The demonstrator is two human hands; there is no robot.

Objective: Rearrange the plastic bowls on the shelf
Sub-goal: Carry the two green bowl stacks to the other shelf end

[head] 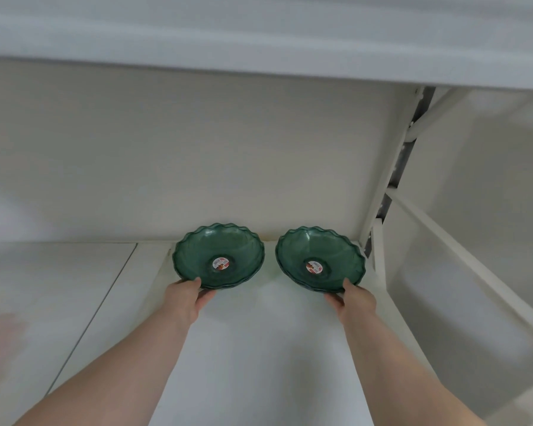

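Two small stacks of dark green, scalloped plastic bowls stand side by side at the back of a white shelf (243, 348), each with a round red-and-white sticker in its middle. My left hand (186, 298) grips the near rim of the left stack (219, 255), thumb on top and fingers underneath. My right hand (353, 298) holds the near rim of the right stack (319, 259) the same way. Both stacks sit close to the back wall, a narrow gap between them.
A white upright post (385, 186) with slotted rail bounds the shelf on the right, close to the right stack. Another shelf board (259, 41) hangs overhead. A seam (105, 302) divides the shelf from a left panel. A neighbouring white shelf bay lies to the right.
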